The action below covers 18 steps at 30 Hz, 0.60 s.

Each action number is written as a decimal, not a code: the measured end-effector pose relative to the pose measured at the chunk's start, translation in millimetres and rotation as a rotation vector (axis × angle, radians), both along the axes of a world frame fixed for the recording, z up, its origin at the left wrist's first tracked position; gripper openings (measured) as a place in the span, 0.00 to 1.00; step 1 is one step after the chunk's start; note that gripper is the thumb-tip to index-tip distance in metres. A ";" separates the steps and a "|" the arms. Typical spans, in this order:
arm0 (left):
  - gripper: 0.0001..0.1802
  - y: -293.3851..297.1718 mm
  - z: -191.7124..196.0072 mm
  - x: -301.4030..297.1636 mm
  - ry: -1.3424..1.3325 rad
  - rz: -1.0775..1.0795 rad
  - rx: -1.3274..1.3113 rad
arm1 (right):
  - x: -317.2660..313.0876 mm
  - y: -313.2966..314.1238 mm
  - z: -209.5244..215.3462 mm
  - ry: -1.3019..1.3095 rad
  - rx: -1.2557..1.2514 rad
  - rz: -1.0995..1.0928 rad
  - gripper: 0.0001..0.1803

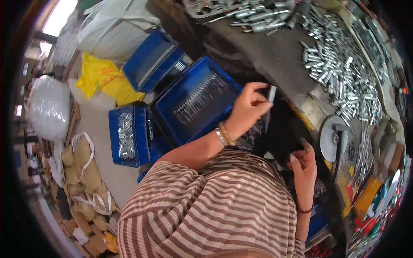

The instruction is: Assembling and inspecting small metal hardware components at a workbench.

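Observation:
Between the thumb and fingertips of my left hand [250,108] is a short silvery metal piece [272,93], held upright near the work table's edge. It resembles a small tube or sleeve. My right hand [304,167] hovers lower and to the right, over the dark gap beside the table. Its thumb and index finger are apart with nothing visible between them; the other fingers curl in. A large blue bin [165,111] with rows of small metal parts [202,96] lies left of my left hand.
Loose silvery pieces [340,69] form a big heap on the table [262,51] at right. Beside it stands a round pale disc [329,138] with a dark handle-like bar. Other blue bins [138,160], a yellow bag [97,77] and wrapped bundles [49,107] are at left.

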State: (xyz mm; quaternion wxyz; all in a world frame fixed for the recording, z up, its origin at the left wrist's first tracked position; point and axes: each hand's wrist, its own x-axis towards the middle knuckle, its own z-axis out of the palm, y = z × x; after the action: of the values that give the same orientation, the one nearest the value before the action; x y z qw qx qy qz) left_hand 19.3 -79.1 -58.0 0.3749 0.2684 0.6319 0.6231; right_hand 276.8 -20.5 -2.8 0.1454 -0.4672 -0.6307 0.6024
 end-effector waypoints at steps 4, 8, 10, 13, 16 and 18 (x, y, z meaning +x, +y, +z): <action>0.31 -64.1 -59.8 -68.9 -0.036 0.326 -0.230 | 0.3 3.8 -6.2 -0.004 -0.053 0.035 0.32; 0.28 -146.5 -167.4 -133.7 -0.045 0.588 -0.340 | -7.1 6.2 -11.1 -0.017 -0.134 0.039 0.31; 0.26 -173.4 -205.0 -156.0 -0.030 0.696 -0.480 | -9.3 5.8 -15.2 -0.031 -0.139 0.051 0.31; 0.24 -180.1 -229.1 -174.0 -0.037 0.797 -0.580 | -9.9 5.7 -22.0 0.006 -0.151 0.079 0.29; 0.27 -176.4 -245.9 -191.8 0.014 0.766 -0.741 | -11.4 4.0 -21.6 -0.026 -0.133 0.116 0.29; 0.26 -183.6 -267.3 -205.3 0.027 0.773 -0.720 | -9.8 2.9 -19.7 -0.041 -0.139 0.098 0.28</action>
State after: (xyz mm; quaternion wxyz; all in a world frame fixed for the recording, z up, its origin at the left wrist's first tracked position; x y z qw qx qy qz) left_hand -186.0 -262.7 -325.3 0.1782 -0.1219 0.8634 0.4560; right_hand 267.1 -17.6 -22.6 0.0700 -0.4569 -0.6125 0.6413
